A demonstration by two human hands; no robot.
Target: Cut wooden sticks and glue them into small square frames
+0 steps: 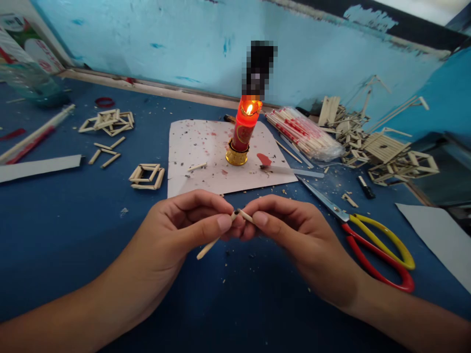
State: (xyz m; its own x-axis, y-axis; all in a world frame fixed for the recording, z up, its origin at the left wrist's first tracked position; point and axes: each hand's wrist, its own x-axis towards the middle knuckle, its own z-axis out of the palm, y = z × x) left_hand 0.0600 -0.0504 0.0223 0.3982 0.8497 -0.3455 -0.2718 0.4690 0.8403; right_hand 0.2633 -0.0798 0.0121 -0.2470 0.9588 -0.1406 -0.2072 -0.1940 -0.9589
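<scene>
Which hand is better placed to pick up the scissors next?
Probably the right hand: the scissors lie just beside it on the blue table. The left hand pinches the longer stick.

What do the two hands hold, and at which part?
Left hand pinches a thin wooden stick near its upper end; right hand pinches a shorter stick.

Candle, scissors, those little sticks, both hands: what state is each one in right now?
Candle: lit, upright in a gold holder on the paper sheet.
Scissors: lying flat on the table, blades shut.
Thin stick: pinched between both hands, its tip dark.
Left hand: closed on the stick.
Right hand: closed on the stick.
Stick bundle: lying in clear plastic.
</scene>
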